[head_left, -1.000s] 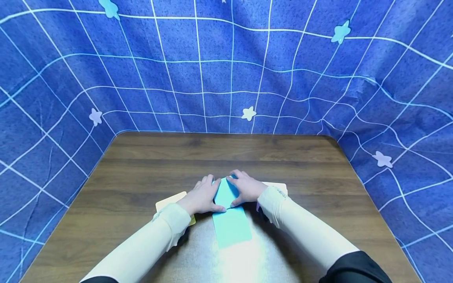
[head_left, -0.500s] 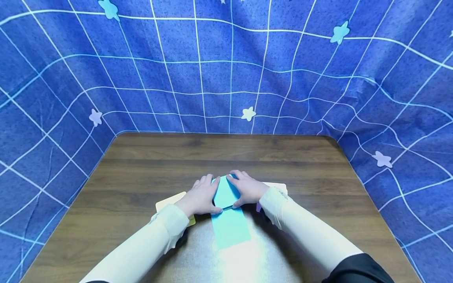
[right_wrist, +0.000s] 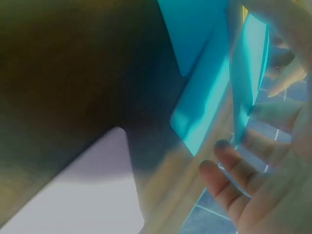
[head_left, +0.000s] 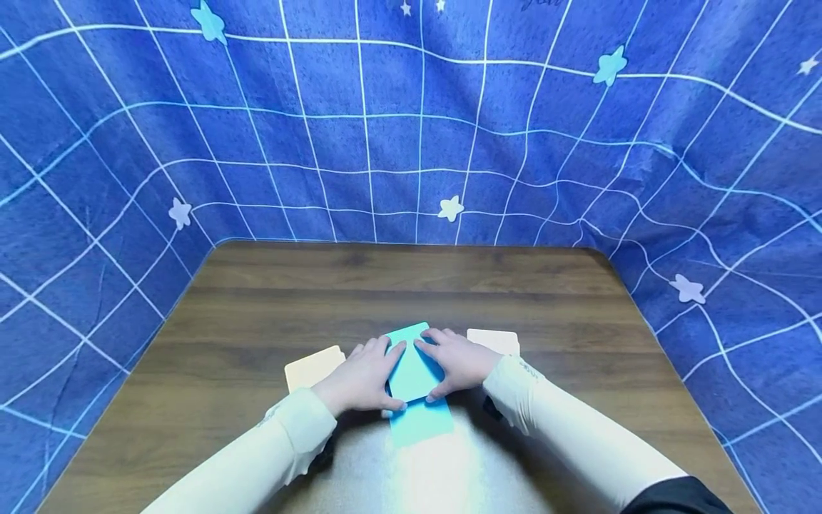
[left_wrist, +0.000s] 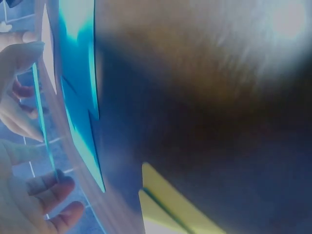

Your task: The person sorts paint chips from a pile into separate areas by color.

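Between both hands in the head view, a teal card (head_left: 412, 368) with rounded corners is held by its side edges. My left hand (head_left: 364, 378) grips its left edge, thumb low and fingers higher. Opposite, my right hand (head_left: 464, 361) grips the right edge the same way. The left wrist view shows the card nearly edge-on and raised off the table. Blue-teal cards (left_wrist: 78, 44) lie overlapping on the table under it, and one teal card (head_left: 420, 427) shows nearer the body. The right wrist view catches the held card (right_wrist: 247, 73) tilted, with fingertips along its edge.
Pale yellow cards (head_left: 313, 367) lie overlapping left of my left hand. Whitish cards (head_left: 494, 340) lie beyond the right wrist. The brown wooden table (head_left: 289, 268) ends at a blue star-patterned curtain (head_left: 385, 143). Bright glare falls on the table's near middle.
Both hands have come a little nearer the body with the teal card, which now covers more of the card below. More of the pale yellow and whitish cards shows.
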### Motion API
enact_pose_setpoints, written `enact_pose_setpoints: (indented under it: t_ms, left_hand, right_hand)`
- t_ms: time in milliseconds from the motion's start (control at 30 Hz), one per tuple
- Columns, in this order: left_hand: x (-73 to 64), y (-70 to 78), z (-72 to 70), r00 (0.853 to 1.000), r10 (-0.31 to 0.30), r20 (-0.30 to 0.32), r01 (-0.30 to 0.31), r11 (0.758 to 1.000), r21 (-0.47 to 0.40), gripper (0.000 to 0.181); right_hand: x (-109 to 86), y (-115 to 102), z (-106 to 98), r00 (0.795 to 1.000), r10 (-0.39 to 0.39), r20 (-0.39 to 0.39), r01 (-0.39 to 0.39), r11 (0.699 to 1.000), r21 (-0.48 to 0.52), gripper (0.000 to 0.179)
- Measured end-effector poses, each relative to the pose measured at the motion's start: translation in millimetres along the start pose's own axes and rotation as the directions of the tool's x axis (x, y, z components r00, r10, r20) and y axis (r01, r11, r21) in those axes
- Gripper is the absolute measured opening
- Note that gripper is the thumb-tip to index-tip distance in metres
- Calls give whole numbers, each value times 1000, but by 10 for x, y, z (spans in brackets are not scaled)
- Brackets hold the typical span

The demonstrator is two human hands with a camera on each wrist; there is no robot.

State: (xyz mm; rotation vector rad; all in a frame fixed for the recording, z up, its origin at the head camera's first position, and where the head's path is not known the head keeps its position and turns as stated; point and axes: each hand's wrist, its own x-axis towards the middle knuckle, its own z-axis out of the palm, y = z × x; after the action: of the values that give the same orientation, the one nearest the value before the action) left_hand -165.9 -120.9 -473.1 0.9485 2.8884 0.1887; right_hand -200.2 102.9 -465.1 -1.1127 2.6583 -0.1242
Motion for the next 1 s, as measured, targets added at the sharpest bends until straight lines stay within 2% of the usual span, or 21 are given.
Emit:
enact_pose_setpoints:
  t_ms: [133,267,467,700,833,1000]
  left_hand:
    - [-63,56,19,1000,6,17,-6,1000,18,103]
    - [-95,72,55,1000,5,-5,-5,999,53,103]
    - [-131,91,97,1000,12,-20,-10,999,53,103]
    - [-169,102,7,1000,-5,8,5,1000,21,100]
    - [-106,33,-88,999,-32,-1,32,999,-13,88]
    - [52,-93,-142,994,-106,-17,106,994,-29,76]
  right_hand:
    - [-12,-28,66,1000,-25,12,25,999,-36,103]
    - [-25,-63,86,1000,-28,4,28,998,-55,103]
    - [-45,-105,106,999,-38,-3,38,996,-79,103]
    - [-58,-110,89,998,-56,-13,55,995,-79,101]
    - [-9,-46,20,999,-39,-37,38,999,-35,91]
    - [132,70,-32,995,9,-97,-10,1000,-3,83]
